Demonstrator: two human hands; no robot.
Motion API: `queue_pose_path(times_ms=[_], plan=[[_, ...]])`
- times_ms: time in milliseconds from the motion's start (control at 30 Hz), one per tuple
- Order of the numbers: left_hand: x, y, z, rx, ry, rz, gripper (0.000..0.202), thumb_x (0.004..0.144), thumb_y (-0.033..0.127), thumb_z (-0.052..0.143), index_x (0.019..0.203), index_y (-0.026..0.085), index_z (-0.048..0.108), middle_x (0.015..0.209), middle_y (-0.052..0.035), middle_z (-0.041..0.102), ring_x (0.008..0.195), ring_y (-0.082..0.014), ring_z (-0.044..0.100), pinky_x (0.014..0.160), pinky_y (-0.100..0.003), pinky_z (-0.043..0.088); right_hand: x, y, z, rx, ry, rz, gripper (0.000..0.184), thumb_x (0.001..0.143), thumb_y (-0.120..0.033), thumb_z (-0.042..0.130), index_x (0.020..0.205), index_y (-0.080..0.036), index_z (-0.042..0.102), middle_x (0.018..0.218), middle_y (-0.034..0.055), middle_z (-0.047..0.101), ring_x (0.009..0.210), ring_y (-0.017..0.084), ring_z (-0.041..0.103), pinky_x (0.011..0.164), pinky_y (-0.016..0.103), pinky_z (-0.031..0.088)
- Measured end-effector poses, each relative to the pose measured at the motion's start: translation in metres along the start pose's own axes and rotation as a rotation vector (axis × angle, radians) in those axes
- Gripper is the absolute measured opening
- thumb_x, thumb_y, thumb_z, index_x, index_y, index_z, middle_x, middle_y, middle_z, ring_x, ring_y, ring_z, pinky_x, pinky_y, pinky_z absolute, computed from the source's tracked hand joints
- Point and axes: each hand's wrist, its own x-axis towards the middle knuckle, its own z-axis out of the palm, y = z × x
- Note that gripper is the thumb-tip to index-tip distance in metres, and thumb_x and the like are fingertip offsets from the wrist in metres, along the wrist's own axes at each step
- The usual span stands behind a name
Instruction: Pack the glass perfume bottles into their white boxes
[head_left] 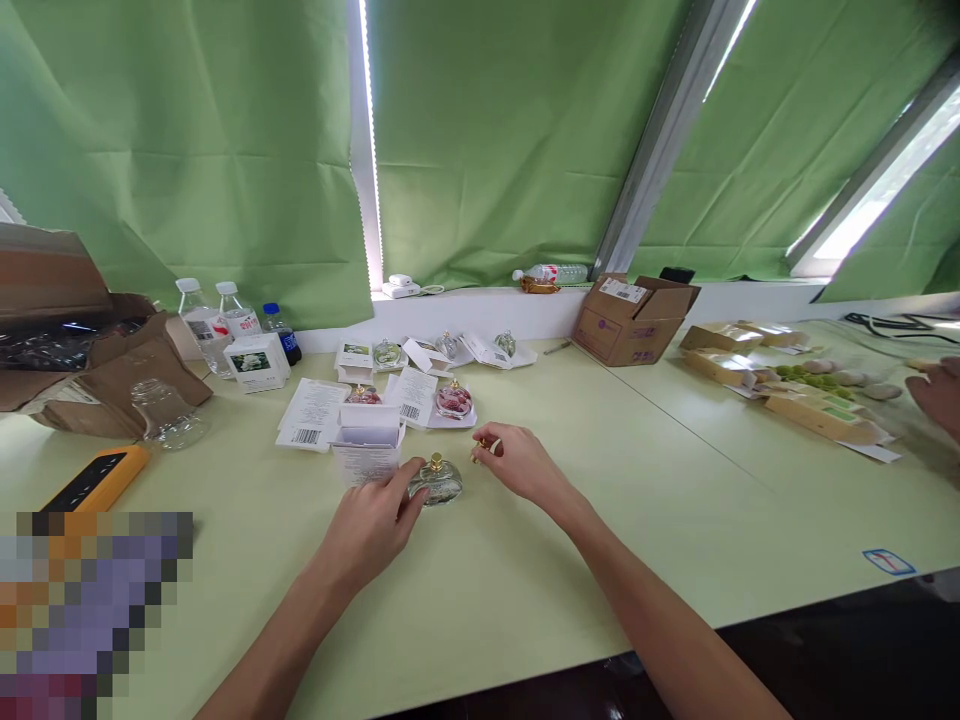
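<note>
1. The left hand [371,525] sits just behind a round glass perfume bottle [436,482]. Its fingers curve over the side of the bottle and touch the glass. It is a soft hold, not a wide-open hand.
2. The right hand [521,462] is narrow. Its finger and thumb pinch a small gold piece [480,449], just to the right of the bottle. The piece is too small to tell what it is.
3. The bottle could tip or slide on the pale green table [600,570] if the left hand pushes too hard. Its round glass sides could make it hard to hold.
4. The gold piece could drop if the pinch gets loose. Then it could roll away, because it is so small.
5. The bottle is clear and round, with a gold cap on top. The left hand hides part of it, so I cannot see all of it.
6. Just ahead of the left hand stands an open white box [367,440]. Ahead of the right hand, 2 more glass bottles with pink insides [454,400] lie near white papers [307,415].
</note>
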Motion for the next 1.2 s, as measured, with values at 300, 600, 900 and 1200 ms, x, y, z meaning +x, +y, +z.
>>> queue_pose_path(times_ms=[300, 600, 900, 1200], plan=[[0.0, -0.001, 0.0, -0.023, -0.012, -0.005, 0.036, 0.096, 0.036, 0.033, 0.129, 0.026, 0.044, 0.078, 0.002, 0.069, 0.056, -0.015, 0.057, 0.051, -0.024, 0.031, -0.004, -0.02, -0.007, 0.363, -0.041, -0.004, 0.018, 0.085, -0.033, 0.055, 0.094, -0.02, 0.063, 0.081, 0.0034, 0.073, 0.071, 0.017, 0.066, 0.064, 0.028, 0.05], [0.0, -0.002, 0.002, -0.017, -0.006, -0.005, 0.037, 0.095, 0.035, 0.034, 0.13, 0.027, 0.043, 0.081, 0.0013, 0.069, 0.057, -0.0146, 0.058, 0.052, -0.024, 0.03, -0.007, -0.029, -0.01, 0.526, -0.139, -0.055, 0.022, 0.081, -0.037, 0.063, 0.092, -0.018, 0.064, 0.087, 0.0049, 0.07, 0.077, 0.017, 0.064, 0.071, 0.031, 0.052], [0.0, -0.002, 0.001, -0.011, -0.007, -0.002, 0.036, 0.095, 0.035, 0.035, 0.129, 0.026, 0.044, 0.081, 0.001, 0.069, 0.057, -0.0146, 0.058, 0.051, -0.024, 0.031, -0.008, -0.032, -0.01, 0.521, -0.15, -0.091, 0.021, 0.082, -0.034, 0.062, 0.096, -0.018, 0.064, 0.086, 0.0036, 0.068, 0.073, 0.015, 0.06, 0.072, 0.032, 0.051], [0.0, -0.003, 0.002, -0.019, -0.005, 0.004, 0.037, 0.095, 0.035, 0.036, 0.13, 0.026, 0.043, 0.084, 0.0009, 0.07, 0.057, -0.0145, 0.058, 0.052, -0.024, 0.031, -0.009, -0.032, -0.005, 0.552, -0.118, -0.115, 0.027, 0.08, -0.029, 0.065, 0.105, -0.02, 0.062, 0.099, 0.0051, 0.068, 0.088, 0.018, 0.064, 0.081, 0.034, 0.053]])
